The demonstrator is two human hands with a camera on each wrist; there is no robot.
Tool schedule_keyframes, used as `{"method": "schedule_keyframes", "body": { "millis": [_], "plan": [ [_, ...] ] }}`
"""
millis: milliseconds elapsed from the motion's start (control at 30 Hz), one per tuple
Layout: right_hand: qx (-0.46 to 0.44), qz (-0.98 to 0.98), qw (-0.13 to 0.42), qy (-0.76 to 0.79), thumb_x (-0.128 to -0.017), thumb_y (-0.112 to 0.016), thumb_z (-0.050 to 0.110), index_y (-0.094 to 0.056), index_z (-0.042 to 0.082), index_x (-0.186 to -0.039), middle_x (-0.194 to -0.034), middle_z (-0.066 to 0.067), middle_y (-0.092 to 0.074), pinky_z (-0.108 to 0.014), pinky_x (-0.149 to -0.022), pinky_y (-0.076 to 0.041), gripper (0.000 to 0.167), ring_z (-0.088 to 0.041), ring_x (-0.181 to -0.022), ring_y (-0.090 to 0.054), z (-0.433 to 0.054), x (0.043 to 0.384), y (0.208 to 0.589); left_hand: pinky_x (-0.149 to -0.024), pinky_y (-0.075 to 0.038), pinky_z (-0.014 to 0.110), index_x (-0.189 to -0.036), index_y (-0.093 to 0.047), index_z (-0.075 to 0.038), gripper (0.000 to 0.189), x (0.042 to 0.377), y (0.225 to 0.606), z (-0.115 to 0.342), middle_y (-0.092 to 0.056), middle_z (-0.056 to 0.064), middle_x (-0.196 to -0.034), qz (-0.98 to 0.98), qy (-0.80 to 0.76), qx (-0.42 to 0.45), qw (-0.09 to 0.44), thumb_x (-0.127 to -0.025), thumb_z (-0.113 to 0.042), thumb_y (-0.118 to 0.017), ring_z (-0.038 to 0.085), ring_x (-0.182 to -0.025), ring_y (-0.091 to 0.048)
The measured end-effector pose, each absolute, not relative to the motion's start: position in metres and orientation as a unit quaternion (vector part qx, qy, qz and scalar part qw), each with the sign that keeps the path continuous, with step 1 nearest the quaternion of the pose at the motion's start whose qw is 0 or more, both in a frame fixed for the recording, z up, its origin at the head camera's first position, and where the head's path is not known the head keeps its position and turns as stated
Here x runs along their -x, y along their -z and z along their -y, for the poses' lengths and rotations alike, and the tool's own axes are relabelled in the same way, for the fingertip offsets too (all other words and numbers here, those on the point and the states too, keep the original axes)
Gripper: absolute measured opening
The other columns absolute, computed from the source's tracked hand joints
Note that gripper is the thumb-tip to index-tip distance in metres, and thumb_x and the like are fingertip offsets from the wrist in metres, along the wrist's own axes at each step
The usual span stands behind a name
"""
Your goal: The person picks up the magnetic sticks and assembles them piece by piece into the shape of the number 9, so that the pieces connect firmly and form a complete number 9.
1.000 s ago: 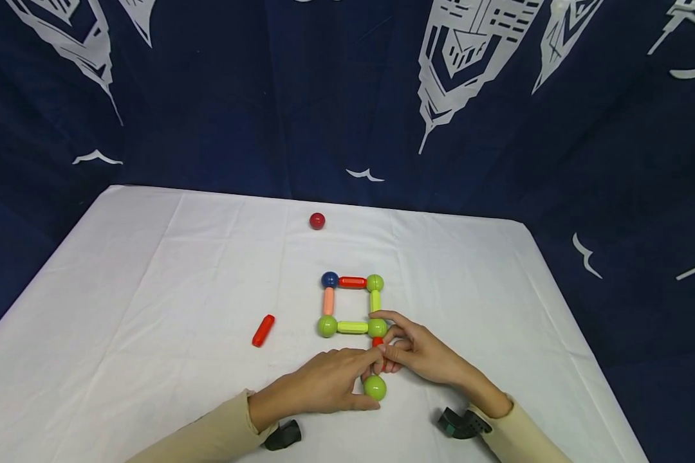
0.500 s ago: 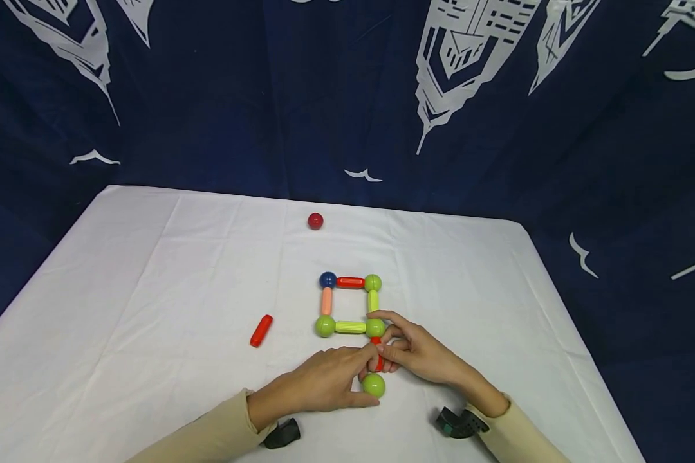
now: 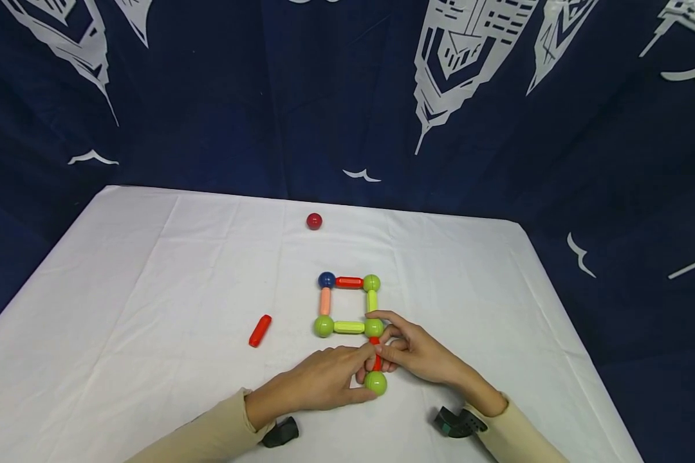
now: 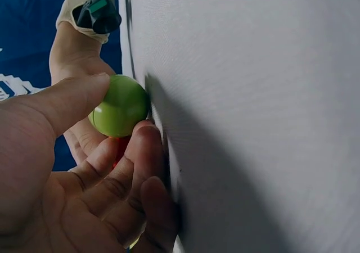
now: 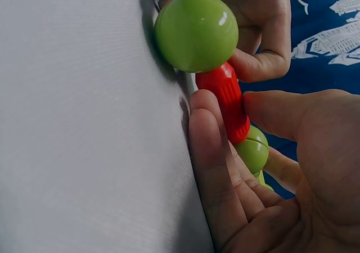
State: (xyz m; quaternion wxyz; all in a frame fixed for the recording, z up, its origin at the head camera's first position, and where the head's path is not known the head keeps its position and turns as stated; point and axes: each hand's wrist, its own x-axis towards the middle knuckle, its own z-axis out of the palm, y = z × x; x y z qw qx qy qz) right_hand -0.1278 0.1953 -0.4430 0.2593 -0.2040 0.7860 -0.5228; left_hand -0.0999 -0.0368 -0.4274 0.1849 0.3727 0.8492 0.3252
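Observation:
A square of rods and balls lies on the white table: a blue ball [image 3: 327,280] and three green balls at its corners, joined by red, pink and yellow-green rods. From its near right green ball [image 3: 373,327] a ribbed red rod [image 5: 225,98] runs toward the person, ending at another green ball [image 5: 197,32]. My right hand [image 3: 419,350] pinches that red rod between thumb and fingers, its index finger lying by the corner ball. My left hand [image 3: 318,379] grips the end green ball, thumb on one side and fingers on the other. In the left wrist view the rod is mostly hidden behind fingers.
A loose red rod [image 3: 260,330] lies left of the square. Toward the far edge sits a red ball [image 3: 314,221]. A dark blue cloth [image 3: 208,96] with white prints hangs behind the table. Both wrists carry a black camera [image 3: 459,422].
The end green ball, held in my left hand, has moved slightly up to the red rod, and the gap between them has closed. My right hand keeps its pinch on the rod.

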Motion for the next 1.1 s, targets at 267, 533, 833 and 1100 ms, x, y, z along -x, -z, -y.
{"method": "schedule_keyframes", "body": {
  "millis": [267, 533, 833, 1100],
  "plan": [
    [0.197, -0.786, 0.262, 0.525, -0.099, -0.063, 0.014, -0.038, 0.014, -0.149, -0.101, -0.014, -0.065, -0.030, -0.067, -0.059, 0.056, -0.015, -0.073, -0.070, -0.193, 0.128, 0.444, -0.055, -0.041, 0.019, -0.103, -0.058, -0.021, 0.023, 0.101, 0.412, 0.054, -0.060, -0.012, -0.086, -0.868, -0.300, -0.365, 0.154, -0.091, -0.032, -0.075, -0.001, -0.063, -0.047],
    [0.181, -0.787, 0.260, 0.529, -0.099, -0.064, 0.014, -0.039, 0.015, -0.149, -0.099, -0.015, -0.063, -0.032, -0.067, -0.059, 0.056, -0.017, -0.072, -0.070, -0.192, 0.127, 0.444, -0.062, -0.045, 0.019, -0.107, -0.064, -0.018, 0.017, 0.104, 0.390, 0.107, -0.057, -0.014, -0.088, -0.885, -0.321, -0.320, 0.107, -0.095, -0.027, -0.070, -0.002, -0.068, -0.051],
    [0.182, -0.788, 0.262, 0.527, -0.098, -0.066, 0.014, -0.040, 0.015, -0.147, -0.097, -0.015, -0.062, -0.033, -0.066, -0.060, 0.056, -0.017, -0.070, -0.069, -0.192, 0.126, 0.444, -0.062, -0.042, 0.020, -0.104, -0.064, -0.016, 0.013, 0.107, 0.393, 0.164, -0.053, -0.014, -0.083, -0.912, -0.315, -0.255, 0.061, -0.094, -0.021, -0.071, 0.000, -0.069, -0.047],
    [0.185, -0.788, 0.261, 0.526, -0.098, -0.065, 0.013, -0.039, 0.014, -0.148, -0.098, -0.013, -0.063, -0.033, -0.066, -0.060, 0.057, -0.017, -0.071, -0.070, -0.192, 0.127, 0.442, -0.062, -0.042, 0.021, -0.102, -0.062, -0.016, 0.020, 0.109, 0.403, 0.182, -0.055, -0.007, -0.088, -0.924, -0.318, -0.200, 0.071, -0.089, -0.021, -0.076, 0.000, -0.067, -0.048]
  ]
}}
